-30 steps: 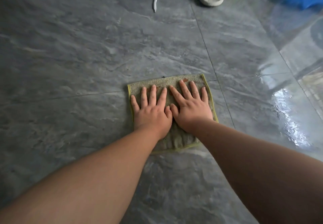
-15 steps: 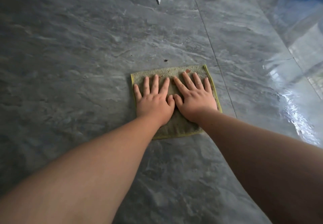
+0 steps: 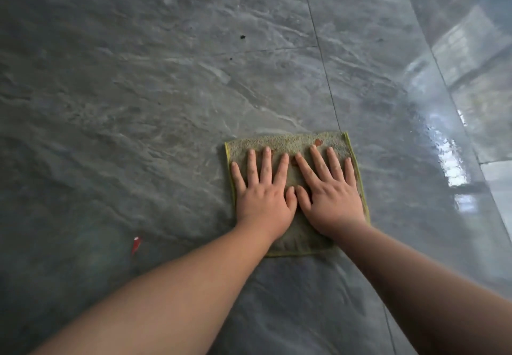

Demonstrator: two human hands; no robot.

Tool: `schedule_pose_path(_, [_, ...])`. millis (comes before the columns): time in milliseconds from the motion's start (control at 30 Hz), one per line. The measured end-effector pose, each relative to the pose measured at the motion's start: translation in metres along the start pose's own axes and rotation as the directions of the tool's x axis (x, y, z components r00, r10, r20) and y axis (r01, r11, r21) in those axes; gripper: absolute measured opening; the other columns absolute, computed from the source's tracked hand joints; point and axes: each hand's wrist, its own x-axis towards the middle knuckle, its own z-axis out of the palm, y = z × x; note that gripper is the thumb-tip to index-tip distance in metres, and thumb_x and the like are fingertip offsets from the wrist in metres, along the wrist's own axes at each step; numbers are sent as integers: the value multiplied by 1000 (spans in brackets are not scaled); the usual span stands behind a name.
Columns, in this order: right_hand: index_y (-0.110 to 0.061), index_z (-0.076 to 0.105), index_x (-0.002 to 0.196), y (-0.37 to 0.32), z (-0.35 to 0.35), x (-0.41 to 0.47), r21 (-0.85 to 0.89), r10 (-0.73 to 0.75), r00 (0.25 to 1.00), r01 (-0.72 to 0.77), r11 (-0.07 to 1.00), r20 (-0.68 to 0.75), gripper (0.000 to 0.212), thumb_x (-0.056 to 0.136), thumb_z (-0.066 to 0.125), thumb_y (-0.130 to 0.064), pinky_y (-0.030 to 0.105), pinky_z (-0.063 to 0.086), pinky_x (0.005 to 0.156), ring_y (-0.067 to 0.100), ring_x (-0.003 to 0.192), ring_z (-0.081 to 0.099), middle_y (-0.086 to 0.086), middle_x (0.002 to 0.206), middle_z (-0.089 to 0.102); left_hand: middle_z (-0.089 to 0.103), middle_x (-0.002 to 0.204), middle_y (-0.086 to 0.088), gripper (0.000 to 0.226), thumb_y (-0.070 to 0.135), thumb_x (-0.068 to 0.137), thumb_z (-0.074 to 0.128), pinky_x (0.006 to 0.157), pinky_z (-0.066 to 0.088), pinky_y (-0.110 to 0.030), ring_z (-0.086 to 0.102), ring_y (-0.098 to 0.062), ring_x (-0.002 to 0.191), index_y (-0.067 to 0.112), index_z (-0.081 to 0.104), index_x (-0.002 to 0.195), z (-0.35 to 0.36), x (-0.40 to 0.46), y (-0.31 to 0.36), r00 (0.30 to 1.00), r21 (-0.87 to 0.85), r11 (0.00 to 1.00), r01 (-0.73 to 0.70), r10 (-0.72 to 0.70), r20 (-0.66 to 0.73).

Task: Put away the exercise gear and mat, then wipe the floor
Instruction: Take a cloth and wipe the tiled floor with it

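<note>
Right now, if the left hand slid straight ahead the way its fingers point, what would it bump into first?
Nothing big, it seems. The left hand lies flat on the green cloth, fingers pointing up the grey tile floor. Past the cloth's far edge is bare tile, then probably a small dark speck.

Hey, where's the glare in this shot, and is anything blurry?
Head view: bright window glare on the glossy floor at right; both forearms soft near the bottom edge; cloth and left hand, right hand fairly sharp.
</note>
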Motion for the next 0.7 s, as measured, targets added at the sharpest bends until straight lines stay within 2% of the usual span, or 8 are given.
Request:
schedule_pose_path(167, [-40,13,155,12,16,-92,33,45,998,-47,998,47,66,94,32,-58,55,4,120,27,152,1,-2,165,12,2,164,-8,72,55,90,25,113,-4,-67,-6,-38,149,31,5,155,18,-81,33,996,28,999,-45,42,84])
schedule_pose_path(433, [-33,20,155,26,46,-251,30,83,988,-87,996,133,72,89,43,-54,60,10,118,34,151,6,4,163,16,9,162,-17,79,54,86,37,111,3,-72,-3,-46,147,22,13,154,49,-223,81,958,19,988,-155,146,245])
schedule_pose_path(533, [-32,22,155,27,53,-280,8,109,982,-112,994,156,73,88,44,-53,61,9,118,36,151,7,5,163,15,11,161,-17,79,54,85,40,112,3,-71,0,-47,147,22,18,154,55,-251,90,948,15,983,-182,172,269])
schedule_pose_path(700, [-32,21,155,24,55,-284,2,138,976,-140,990,167,74,88,44,-55,63,8,118,36,151,4,4,163,9,15,161,-13,73,50,87,40,114,2,-68,3,-43,148,29,21,154,55,-253,93,954,-39,991,-131,136,268])
